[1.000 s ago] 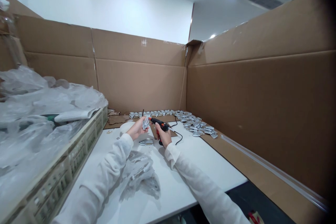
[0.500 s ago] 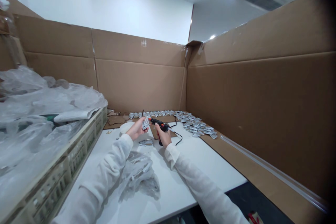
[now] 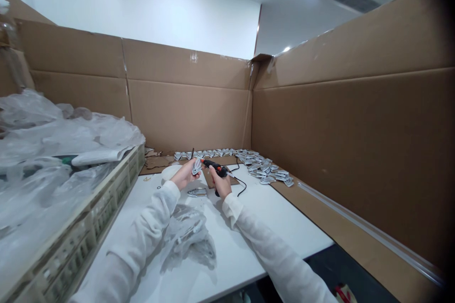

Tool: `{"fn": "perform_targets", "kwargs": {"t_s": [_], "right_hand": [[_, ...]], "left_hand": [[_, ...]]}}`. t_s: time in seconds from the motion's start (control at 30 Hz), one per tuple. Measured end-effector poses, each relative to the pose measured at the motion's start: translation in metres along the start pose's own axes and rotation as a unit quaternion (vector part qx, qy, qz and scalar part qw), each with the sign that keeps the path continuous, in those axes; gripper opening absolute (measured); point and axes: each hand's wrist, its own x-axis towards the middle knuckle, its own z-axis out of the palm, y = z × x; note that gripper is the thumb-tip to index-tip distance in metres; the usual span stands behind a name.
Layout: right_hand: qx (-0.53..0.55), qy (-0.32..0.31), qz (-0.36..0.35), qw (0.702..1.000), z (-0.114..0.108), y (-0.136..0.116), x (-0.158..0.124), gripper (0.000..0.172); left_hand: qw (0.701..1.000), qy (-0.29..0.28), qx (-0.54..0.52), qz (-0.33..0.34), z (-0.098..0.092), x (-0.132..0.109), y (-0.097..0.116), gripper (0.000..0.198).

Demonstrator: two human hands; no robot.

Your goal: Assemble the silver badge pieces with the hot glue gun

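Note:
My left hand (image 3: 183,176) is closed on a small silver-grey piece (image 3: 196,166), held up above the white table (image 3: 270,227). Wrapped round the handle of a black glue gun with orange parts (image 3: 217,169), my right hand (image 3: 222,184) points its nozzle at that piece; I cannot tell whether the tip touches it. A similar silver piece (image 3: 197,192) lies on the table below my hands. Closer to me, between my forearms, is a crumpled clear plastic bag (image 3: 192,239).
Silver pieces (image 3: 265,170) lie heaped at the back right, with a row of them (image 3: 209,154) along the back. A crate (image 3: 103,213) full of plastic bags stands on the left. Tall cardboard walls (image 3: 188,109) enclose the back and right. The gun's cord (image 3: 244,186) loops on the table.

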Motion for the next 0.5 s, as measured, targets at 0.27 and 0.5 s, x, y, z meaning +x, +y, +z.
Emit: {"fn": "perform_targets", "kwargs": {"t_s": [0.27, 0.5], "right_hand": [[0.159, 0.02, 0.061, 0.985, 0.0033, 0.0044, 0.0058, 0.039], [0.288, -0.065, 0.082, 0.952, -0.0008, -0.0001, 0.0105, 0.028]], "left_hand": [[0.998, 0.02, 0.039, 0.046, -0.0009, -0.0005, 0.0007, 0.024], [0.983, -0.052, 0.174, 0.002, 0.0072, -0.0081, -0.0059, 0.034]]}}
